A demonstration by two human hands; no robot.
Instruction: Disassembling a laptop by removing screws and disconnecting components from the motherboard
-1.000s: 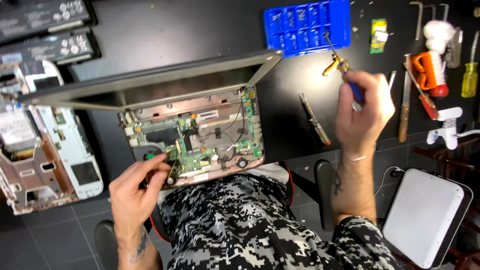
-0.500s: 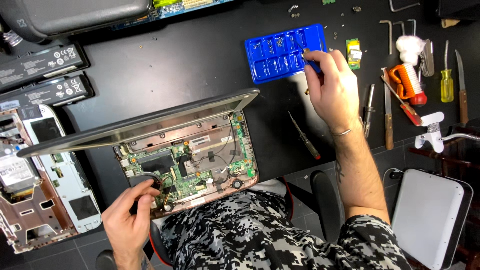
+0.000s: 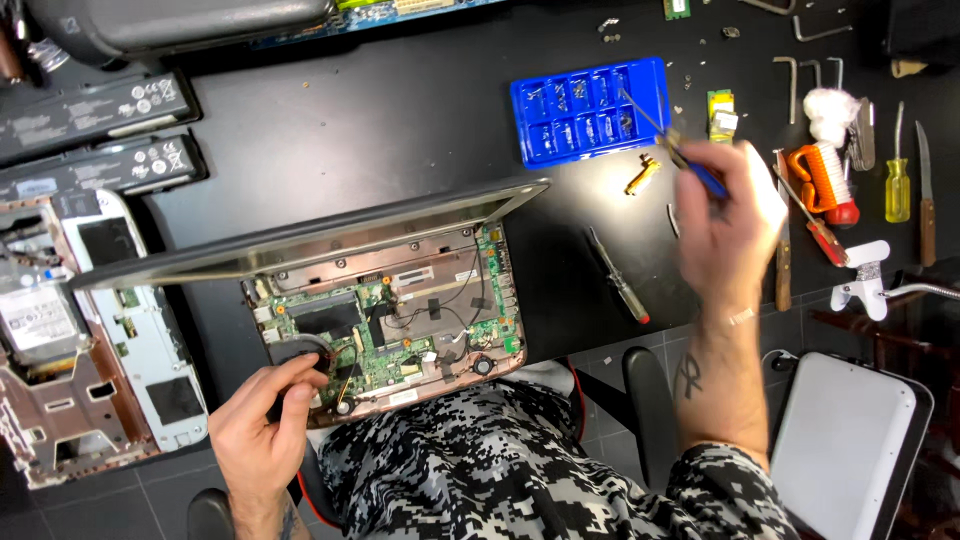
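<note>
A: Right hand (image 3: 735, 215) up over the counter (image 3: 380, 130), fingers pinched on a blue-handled screwdriver (image 3: 672, 148); its tip sits near the right end of the blue compartment tray (image 3: 590, 108). The hand is blurred, so I cannot tell whether a screw rides on the tip.

B: Left hand (image 3: 262, 425)?

A: On the front-left corner of the opened laptop (image 3: 385, 315), fingers curled down against the dark round fan area, pressing the base. Nothing gripped that I can make out.

B: How to do this step well, in your judgement?

A: Keep the left hand bearing down so the base, which overhangs the counter edge onto the lap, does not tip. Bring the driver in upright and slow; the green board (image 3: 400, 335) has loose thin wires across it. Sort small parts into one tray cell, not onto the dark top where they vanish.

B: Surface?

A: Black, matte, crowded. A yellow screwdriver (image 3: 897, 180) and a knife (image 3: 925, 195) far right, an orange-handled tool (image 3: 815, 175), a spare driver (image 3: 617, 275) beside the laptop, two battery packs (image 3: 95, 140) left, a stripped white chassis (image 3: 100, 330) below them.

B: Room?

A: Dark tiled floor; a white chair seat (image 3: 845, 445) at right.
</note>
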